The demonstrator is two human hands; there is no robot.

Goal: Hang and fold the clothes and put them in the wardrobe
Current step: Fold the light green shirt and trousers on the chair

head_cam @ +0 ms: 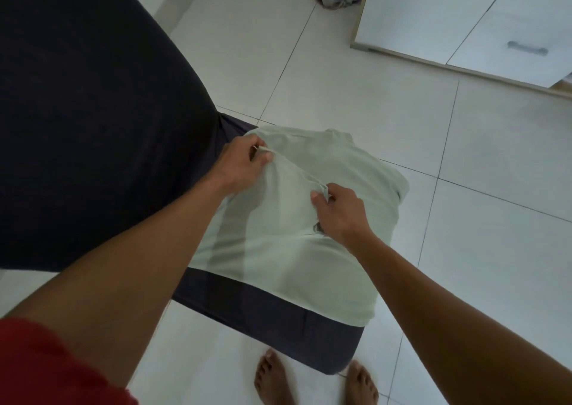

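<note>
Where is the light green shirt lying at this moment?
In the head view, the light green shirt lies mid-frame on a dark cushion, pinched by the left hand and right hand.

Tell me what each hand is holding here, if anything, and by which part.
Both hold the pale green shirt lying on the dark cushion. The left hand pinches a fold of fabric near its far left edge; the right hand pinches a fold near its middle.
</note>
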